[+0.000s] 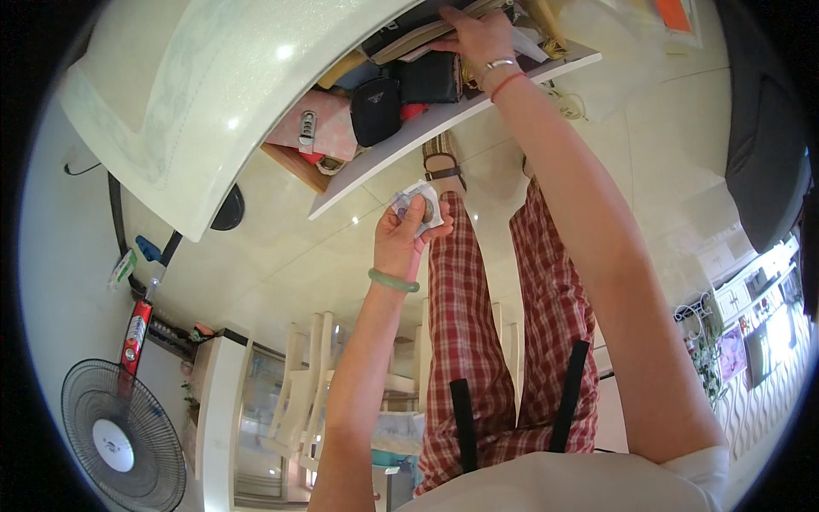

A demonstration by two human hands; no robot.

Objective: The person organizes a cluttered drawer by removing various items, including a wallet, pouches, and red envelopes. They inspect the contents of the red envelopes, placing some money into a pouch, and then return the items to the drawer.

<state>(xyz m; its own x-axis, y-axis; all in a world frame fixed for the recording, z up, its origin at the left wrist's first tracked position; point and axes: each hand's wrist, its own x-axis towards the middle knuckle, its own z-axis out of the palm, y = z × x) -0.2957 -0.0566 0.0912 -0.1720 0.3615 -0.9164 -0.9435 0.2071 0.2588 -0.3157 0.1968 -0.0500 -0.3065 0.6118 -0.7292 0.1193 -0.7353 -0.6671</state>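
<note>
Two hands at work, one low and near, one stretched far out. Left hand (408, 229), green bangle at the wrist, is closed on a small crumpled white packet (420, 207) with something round and dark showing in it; what it is cannot be made out. Packet sits in the grip, fingers wrapped round from below, thumb over the top, held above the plaid trouser legs (495, 341) and the pale tiled floor (281, 256).

Beyond that grip, the right hand (479, 36) reaches into an open white drawer (401, 147). Fingers lie flat on a stack of flat dark and tan items, possibly wallets or booklets (409, 36); whether they pinch anything cannot be told. Just nearer than this hand lie two black pouches (401, 94), and a pink case (311, 128) further to its left.

Judgement: sorting goes best with the left grip kept steady and level so the packet spills nothing, while the right lifts one item at a time off the stack rather than dragging the pile.
</note>
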